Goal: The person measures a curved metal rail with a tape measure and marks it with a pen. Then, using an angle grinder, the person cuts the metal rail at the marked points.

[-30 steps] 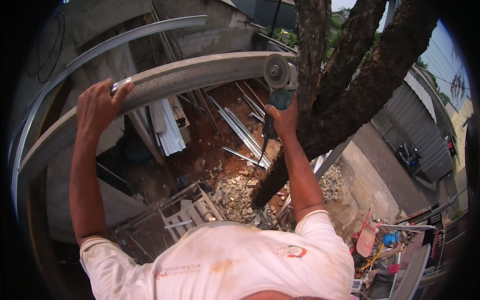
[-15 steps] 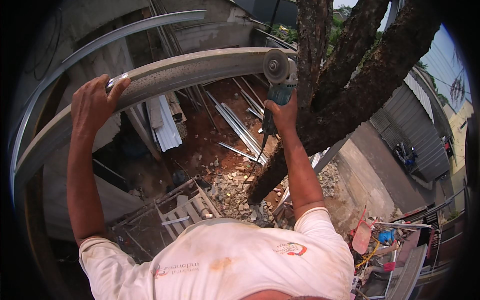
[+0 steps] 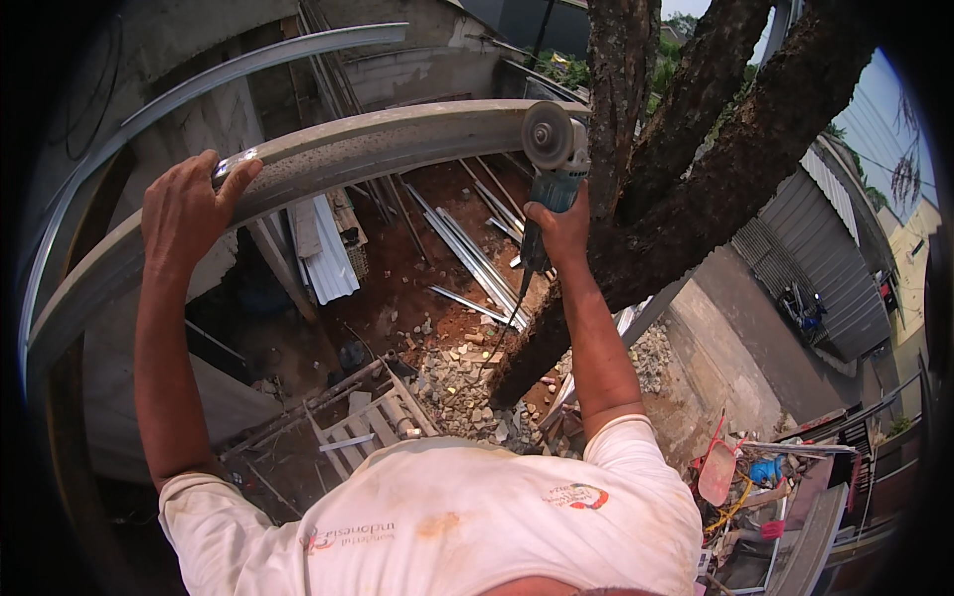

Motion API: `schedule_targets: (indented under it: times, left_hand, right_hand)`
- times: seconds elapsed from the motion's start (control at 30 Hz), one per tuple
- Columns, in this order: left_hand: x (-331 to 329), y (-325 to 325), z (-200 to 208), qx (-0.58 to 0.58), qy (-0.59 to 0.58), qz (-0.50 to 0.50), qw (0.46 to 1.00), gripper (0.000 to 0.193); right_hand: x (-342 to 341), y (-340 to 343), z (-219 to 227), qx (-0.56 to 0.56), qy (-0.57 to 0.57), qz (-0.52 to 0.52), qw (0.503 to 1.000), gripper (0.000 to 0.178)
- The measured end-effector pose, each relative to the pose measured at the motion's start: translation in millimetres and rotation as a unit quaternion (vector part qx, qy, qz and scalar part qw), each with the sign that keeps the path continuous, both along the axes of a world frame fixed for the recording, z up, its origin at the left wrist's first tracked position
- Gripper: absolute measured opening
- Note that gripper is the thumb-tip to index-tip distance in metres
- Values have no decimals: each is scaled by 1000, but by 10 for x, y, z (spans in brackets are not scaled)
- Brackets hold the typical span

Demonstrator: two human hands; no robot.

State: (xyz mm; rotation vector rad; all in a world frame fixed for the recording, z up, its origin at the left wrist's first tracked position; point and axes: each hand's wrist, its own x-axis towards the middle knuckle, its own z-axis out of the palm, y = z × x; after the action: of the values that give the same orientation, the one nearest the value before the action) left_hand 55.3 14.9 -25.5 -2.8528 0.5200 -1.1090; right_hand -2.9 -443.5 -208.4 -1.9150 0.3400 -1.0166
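A long grey metal beam [image 3: 397, 139] crosses in front of me, looking bowed in the wide view. Toward its left part, my left hand [image 3: 194, 214] is wrapped over the upper edge, thumb on the near side. My right hand [image 3: 563, 223] is closed around the body of an angle grinder [image 3: 555, 191], held upright at the beam's right end. Its round disc [image 3: 547, 136] overlaps the beam in view; whether they touch I cannot tell. The grinder's dark cord [image 3: 520, 298] hangs down below my hand.
A thick forked tree trunk [image 3: 686, 228] rises just right of the grinder. Far below lie metal strips [image 3: 472, 253], rubble [image 3: 462, 382] and a wooden ladder-like frame [image 3: 373, 427]. Another thin metal rail [image 3: 268, 62] runs at upper left. Scrap and a red wheelbarrow [image 3: 717, 472] are at lower right.
Very little differs. The beam's right part and the grinder appear slightly lower in the picture, while both hands keep their holds.
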Motion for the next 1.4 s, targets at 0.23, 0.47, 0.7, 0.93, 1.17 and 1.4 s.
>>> schedule_targets:
  times: [0.23,0.47,0.7,0.93,1.17,1.4]
  left_hand:
    - [27,-5,-33,-2,-23,-11,1000,72]
    - [-13,-5,-7,-6,4,1,1000,73]
    - [17,21,-48,-3,-8,1,1000,77]
    - [80,48,-74,1,-48,-19,999,75]
    - [127,77,-127,4,-94,-39,995,75]
    - [152,85,-144,1,-104,-45,993,76]
  right_hand:
    - [25,-34,-23,9,-17,21,1000,117]
    - [39,-24,-19,10,-14,14,1000,116]
    - [67,-57,-33,-7,-13,11,1000,118]
    - [90,-100,-72,2,2,17,1000,117]
    - [87,-115,-63,-8,-2,25,1000,117]
    - [84,-122,-52,-2,8,24,1000,117]
